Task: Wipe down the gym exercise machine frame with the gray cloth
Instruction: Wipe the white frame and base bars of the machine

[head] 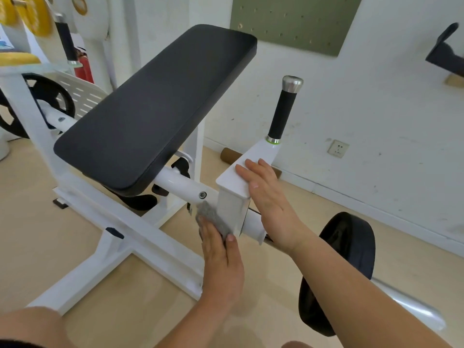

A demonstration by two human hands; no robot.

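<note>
The person is wiping the gym machine and, judging by where the hands are sitting, is working somewhere in the middle of the job rather than at its end. The left hand (221,257) is pressing the gray cloth (209,214) against the near side of the white box-shaped bracket (231,204), just where the round cross tube (180,183) is meeting it. Its fingers are lying fairly straight over the cloth, with the thumb resting at the cloth's edge beside the bracket corner, so it is pushing the cloth flat rather than bunching it. The right hand (266,194) is lying open and flat on the sloping top of the same bracket, holding nothing and seemingly steadying the arm below the black handle (282,114).

Nothing on the white paint is showing which parts are already clean: no damp streaks or dust lines are appearing anywhere. Going by the cloth's place alone, the bracket's side is being done now. The cross tube, the long base rails (130,222) on the floor and the uprights behind the black pad (155,104) are probably waiting their turn, as is the bar carrying the black weight plate (351,247) on the right
</note>
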